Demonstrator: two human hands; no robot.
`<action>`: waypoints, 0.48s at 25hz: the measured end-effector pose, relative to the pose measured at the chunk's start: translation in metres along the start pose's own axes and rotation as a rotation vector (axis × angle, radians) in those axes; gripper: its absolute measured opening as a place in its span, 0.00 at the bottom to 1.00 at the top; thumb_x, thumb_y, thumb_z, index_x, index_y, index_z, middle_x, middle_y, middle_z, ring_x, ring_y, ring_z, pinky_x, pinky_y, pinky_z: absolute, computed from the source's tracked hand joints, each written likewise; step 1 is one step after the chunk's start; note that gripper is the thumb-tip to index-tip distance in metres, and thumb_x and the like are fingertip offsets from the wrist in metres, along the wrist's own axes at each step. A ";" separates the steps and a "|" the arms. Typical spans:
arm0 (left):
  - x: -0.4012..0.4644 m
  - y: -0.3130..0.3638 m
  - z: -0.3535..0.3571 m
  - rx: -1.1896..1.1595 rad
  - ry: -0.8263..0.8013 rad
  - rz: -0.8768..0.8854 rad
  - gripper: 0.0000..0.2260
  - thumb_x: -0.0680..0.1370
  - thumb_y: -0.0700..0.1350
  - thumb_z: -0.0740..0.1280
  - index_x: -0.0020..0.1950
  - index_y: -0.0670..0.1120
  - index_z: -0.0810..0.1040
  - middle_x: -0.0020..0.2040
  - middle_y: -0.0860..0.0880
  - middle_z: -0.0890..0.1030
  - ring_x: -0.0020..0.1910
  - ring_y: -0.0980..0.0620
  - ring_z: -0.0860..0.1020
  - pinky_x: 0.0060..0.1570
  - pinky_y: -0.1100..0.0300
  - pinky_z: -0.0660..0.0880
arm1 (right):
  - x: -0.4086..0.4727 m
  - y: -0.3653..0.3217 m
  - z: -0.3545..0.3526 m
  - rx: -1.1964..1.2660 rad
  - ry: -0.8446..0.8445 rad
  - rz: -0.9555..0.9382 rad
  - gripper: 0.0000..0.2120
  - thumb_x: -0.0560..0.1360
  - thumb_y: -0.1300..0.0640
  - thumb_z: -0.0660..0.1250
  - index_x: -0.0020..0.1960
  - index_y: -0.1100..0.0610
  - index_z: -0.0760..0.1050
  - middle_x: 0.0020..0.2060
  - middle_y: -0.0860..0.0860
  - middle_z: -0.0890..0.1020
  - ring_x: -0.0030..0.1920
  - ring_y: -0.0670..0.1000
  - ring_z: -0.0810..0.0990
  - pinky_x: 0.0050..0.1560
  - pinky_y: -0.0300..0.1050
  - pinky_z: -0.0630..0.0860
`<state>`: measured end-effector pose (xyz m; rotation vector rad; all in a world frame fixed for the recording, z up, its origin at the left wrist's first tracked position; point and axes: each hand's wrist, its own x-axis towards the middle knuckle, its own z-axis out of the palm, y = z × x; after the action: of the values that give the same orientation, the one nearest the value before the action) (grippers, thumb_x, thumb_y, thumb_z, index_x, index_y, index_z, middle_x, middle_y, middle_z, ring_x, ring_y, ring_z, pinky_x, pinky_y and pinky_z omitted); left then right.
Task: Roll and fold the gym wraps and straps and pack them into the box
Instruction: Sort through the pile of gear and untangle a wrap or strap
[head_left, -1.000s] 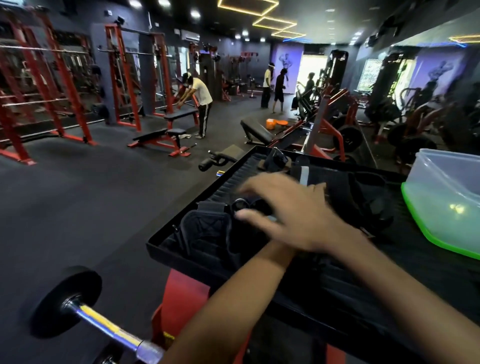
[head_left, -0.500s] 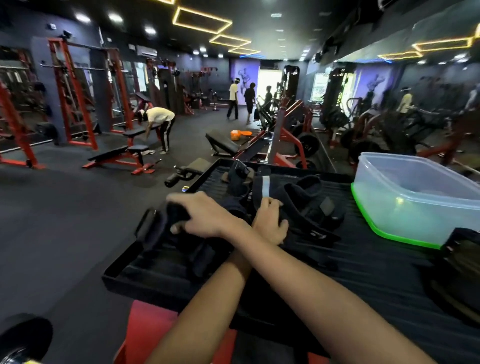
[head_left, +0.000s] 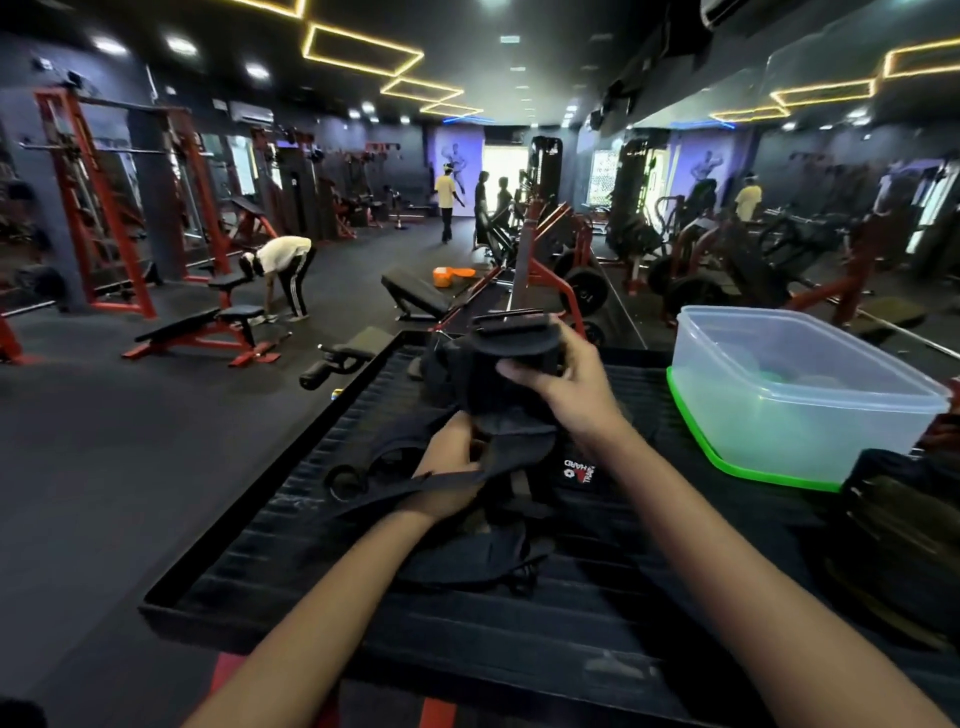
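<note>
My right hand (head_left: 569, 387) grips a black wrap (head_left: 506, 364), lifted above the black tabletop (head_left: 322, 561), left of the clear box (head_left: 800, 395). My left hand (head_left: 452, 467) pinches a strap (head_left: 395, 491) below it. More straps (head_left: 467, 558) lie nearer me.

Black ribbed tray (head_left: 311, 519) carries straps (head_left: 467, 561), box (head_left: 795, 395).

Pretty dim gym overall, dark walls and floor soaking up most of the light. Main sources are the yellow LED outlines (head_left: 363, 49) and small white spotlights on the ceiling, plus a blown-out bright doorway (head_left: 503, 163) at the far end. Black straps (head_left: 498, 379) on the black surface (head_left: 322, 561) blend together, detail lost. Wide-angle lens bends the edges noticeably; background looks soft and smeary.
</note>
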<state>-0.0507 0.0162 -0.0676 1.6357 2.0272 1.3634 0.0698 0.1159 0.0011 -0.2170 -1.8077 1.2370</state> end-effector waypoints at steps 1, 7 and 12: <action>0.001 0.002 0.000 -0.036 -0.013 -0.007 0.14 0.78 0.36 0.65 0.63 0.40 0.71 0.59 0.44 0.75 0.58 0.49 0.76 0.50 0.69 0.69 | 0.000 -0.001 -0.011 0.024 0.030 0.022 0.15 0.68 0.69 0.74 0.52 0.58 0.78 0.45 0.45 0.84 0.49 0.43 0.80 0.57 0.42 0.74; 0.008 0.014 -0.008 -0.583 -0.032 -0.104 0.12 0.80 0.32 0.59 0.63 0.36 0.72 0.51 0.40 0.78 0.43 0.56 0.80 0.44 0.68 0.76 | -0.015 0.000 -0.083 -0.028 0.058 0.089 0.17 0.65 0.64 0.73 0.53 0.55 0.78 0.44 0.43 0.85 0.50 0.45 0.81 0.55 0.41 0.76; 0.023 0.054 0.025 -0.442 -0.214 -0.042 0.20 0.78 0.36 0.64 0.70 0.39 0.67 0.60 0.44 0.72 0.52 0.61 0.74 0.49 0.74 0.72 | -0.036 0.012 -0.107 0.012 0.023 0.318 0.14 0.73 0.69 0.67 0.59 0.68 0.76 0.40 0.46 0.86 0.43 0.44 0.83 0.43 0.36 0.78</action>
<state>-0.0065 0.0471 -0.0327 1.4581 1.4989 1.4246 0.1664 0.1706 -0.0196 -0.5262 -1.7921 1.4575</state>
